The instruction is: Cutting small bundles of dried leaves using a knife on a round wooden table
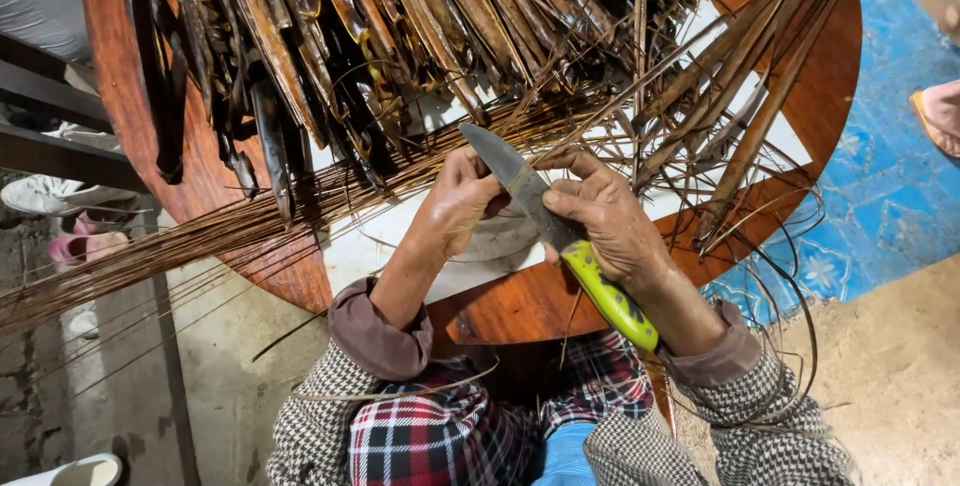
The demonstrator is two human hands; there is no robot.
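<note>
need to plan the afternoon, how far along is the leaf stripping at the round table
Done: a long bundle of thin stripped ribs lies across the table's edge. In hand: the right hand holds a green-handled knife against a strand that the left hand pinches. Left: a big heap of dark uncut leaves covers the round wooden table, so much seems to remain.

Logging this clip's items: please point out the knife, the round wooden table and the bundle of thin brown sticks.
knife [520, 186]: head view, on the flat of the blade.
round wooden table [520, 311]: head view, on its bare near rim.
bundle of thin brown sticks [150, 256]: head view, on the overhanging left stretch.
</note>
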